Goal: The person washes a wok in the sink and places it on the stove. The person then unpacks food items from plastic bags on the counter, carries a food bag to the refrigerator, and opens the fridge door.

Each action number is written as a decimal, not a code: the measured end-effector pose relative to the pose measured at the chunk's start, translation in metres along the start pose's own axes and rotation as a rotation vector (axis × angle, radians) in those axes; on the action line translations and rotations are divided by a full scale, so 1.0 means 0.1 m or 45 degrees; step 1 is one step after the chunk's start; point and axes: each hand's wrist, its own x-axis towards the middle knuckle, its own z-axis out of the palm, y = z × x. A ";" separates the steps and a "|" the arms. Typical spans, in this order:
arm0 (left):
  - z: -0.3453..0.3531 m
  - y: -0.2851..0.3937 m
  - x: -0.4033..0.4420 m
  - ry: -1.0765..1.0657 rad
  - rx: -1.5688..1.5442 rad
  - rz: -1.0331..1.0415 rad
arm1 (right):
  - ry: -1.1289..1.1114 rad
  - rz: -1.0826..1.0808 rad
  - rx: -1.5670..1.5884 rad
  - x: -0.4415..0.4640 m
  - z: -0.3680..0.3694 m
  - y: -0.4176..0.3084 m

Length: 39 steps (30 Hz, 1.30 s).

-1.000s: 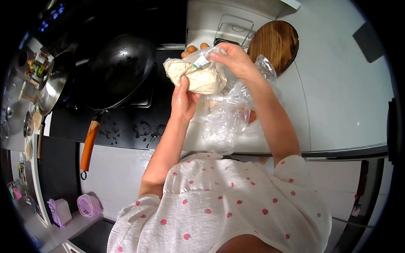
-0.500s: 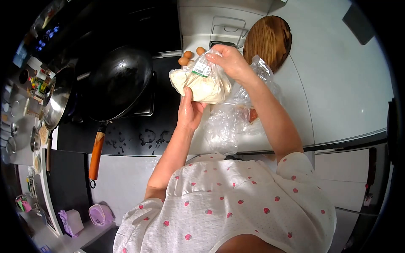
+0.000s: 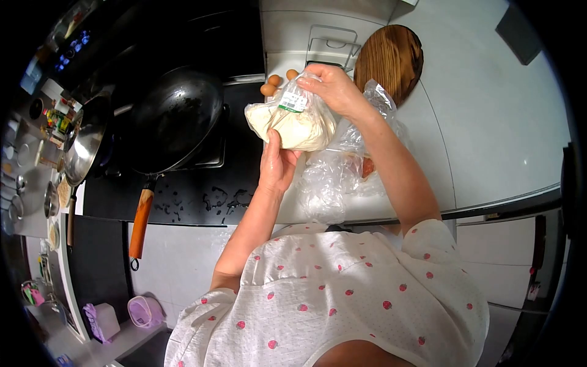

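Observation:
Between my two hands is a clear plastic bag of pale, cream-coloured food [image 3: 299, 129], with a white and green label near its top. My left hand [image 3: 278, 164] supports the bag from below, its thumb pressed on the near side. At the gathered top, the fingers of my right hand [image 3: 333, 88] pinch the plastic. What the pale food is, I cannot make out. Crumpled clear plastic bags [image 3: 324, 183] lie on the counter under my forearms, with something reddish [image 3: 367, 167] showing in one of them.
Several brown eggs [image 3: 269, 89] rest behind the bag, near a wire rack [image 3: 333, 46]. A round wooden board [image 3: 391, 61] leans at the back. On the left, a black wok [image 3: 177, 122] sits on the hob, its wooden handle [image 3: 142, 223] jutting over the counter's front edge.
Almost nothing differs. Both hands keep their hold on the bag, and the whole view has shifted very slightly.

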 end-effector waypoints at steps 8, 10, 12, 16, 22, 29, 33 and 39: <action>0.01 -0.01 -0.01 -0.032 -0.013 0.012 | -0.039 -0.016 0.008 -0.03 0.00 -0.09; 0.01 -0.01 -0.02 -0.039 -0.016 0.012 | -0.047 -0.020 -0.005 -0.04 0.00 -0.09; 0.00 -0.01 -0.02 -0.059 -0.087 0.007 | -0.063 -0.022 0.005 -0.03 -0.01 -0.07; -0.01 0.00 -0.01 -0.088 -0.099 0.006 | -0.058 -0.035 -0.080 -0.02 -0.03 -0.05; 0.06 0.04 -0.04 -0.090 0.120 0.031 | 0.104 -0.056 -0.241 0.07 -0.11 0.04; -0.22 0.04 0.25 -0.067 0.130 -0.067 | 0.249 -0.016 -0.431 0.34 -0.22 -0.01; -0.10 0.01 0.35 0.039 0.010 -0.073 | 0.242 0.208 0.234 0.48 -0.18 0.03; 0.00 0.02 0.40 0.023 -0.158 -0.035 | 0.068 0.183 0.371 0.55 -0.21 0.10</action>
